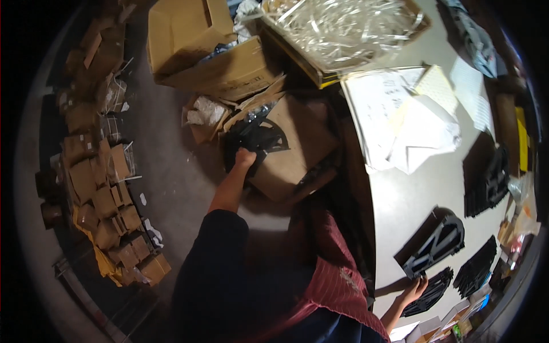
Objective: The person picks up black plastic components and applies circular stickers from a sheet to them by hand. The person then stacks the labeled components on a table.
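Note:
My left hand (246, 159) is closed on a black curved bracket (273, 136) with cut-out openings. It holds this piece over an open cardboard box (300, 131), where other dark parts show at the edges. On the white table, my right hand (416, 289) has its fingers at the lower end of another black bracket (437, 243), which stands tilted off the surface and casts a shadow. Directly beside that hand lies a stack of similar black brackets (430, 294). A second stack (477, 266) sits just to its right, and a third pile (489, 183) lies farther up the table.
Papers (400, 114) cover part of the table (394, 200). Behind them stands a box of shredded clear strips (349, 28). A large open carton (194, 40) is at the back left. Many cardboard boxes (103, 200) are heaped along the floor at left.

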`<state>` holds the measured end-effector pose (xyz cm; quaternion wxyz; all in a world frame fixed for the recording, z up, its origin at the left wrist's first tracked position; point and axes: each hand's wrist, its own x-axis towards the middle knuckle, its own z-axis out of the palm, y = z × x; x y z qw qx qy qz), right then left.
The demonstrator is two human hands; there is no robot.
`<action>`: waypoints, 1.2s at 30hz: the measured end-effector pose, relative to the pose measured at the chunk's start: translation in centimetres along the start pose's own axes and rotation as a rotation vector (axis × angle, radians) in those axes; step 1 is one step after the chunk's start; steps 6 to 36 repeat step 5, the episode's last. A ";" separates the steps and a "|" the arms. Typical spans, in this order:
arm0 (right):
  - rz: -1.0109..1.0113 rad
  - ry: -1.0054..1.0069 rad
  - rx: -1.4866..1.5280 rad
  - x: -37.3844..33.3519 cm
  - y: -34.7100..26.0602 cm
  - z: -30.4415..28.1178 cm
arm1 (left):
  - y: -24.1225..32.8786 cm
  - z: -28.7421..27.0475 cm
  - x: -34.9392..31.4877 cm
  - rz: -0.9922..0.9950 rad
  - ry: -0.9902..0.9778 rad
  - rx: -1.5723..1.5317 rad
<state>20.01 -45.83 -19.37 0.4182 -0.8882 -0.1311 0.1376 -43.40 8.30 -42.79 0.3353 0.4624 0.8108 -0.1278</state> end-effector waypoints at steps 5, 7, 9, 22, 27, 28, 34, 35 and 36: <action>0.075 0.008 -0.227 -2.6 0.2 -1.2 | -5.5 1.7 5.5 -0.289 -0.033 -0.106; 0.075 0.008 -0.227 -2.6 0.2 -1.2 | -5.5 1.7 5.5 -0.289 -0.033 -0.106; 0.075 0.008 -0.227 -2.6 0.2 -1.2 | -5.5 1.7 5.5 -0.289 -0.033 -0.106; 0.075 0.008 -0.227 -2.6 0.2 -1.2 | -5.5 1.7 5.5 -0.289 -0.033 -0.106; 0.075 0.008 -0.227 -2.6 0.2 -1.2 | -5.5 1.7 5.5 -0.289 -0.033 -0.106; 0.075 0.008 -0.227 -2.6 0.2 -1.2 | -5.5 1.7 5.5 -0.289 -0.033 -0.106; 0.075 0.008 -0.227 -2.6 0.2 -1.2 | -5.5 1.7 5.5 -0.289 -0.033 -0.106; 0.075 0.008 -0.227 -2.6 0.2 -1.2 | -5.5 1.7 5.5 -0.289 -0.033 -0.106; 0.075 0.008 -0.227 -2.6 0.2 -1.2 | -5.5 1.7 5.5 -0.289 -0.033 -0.106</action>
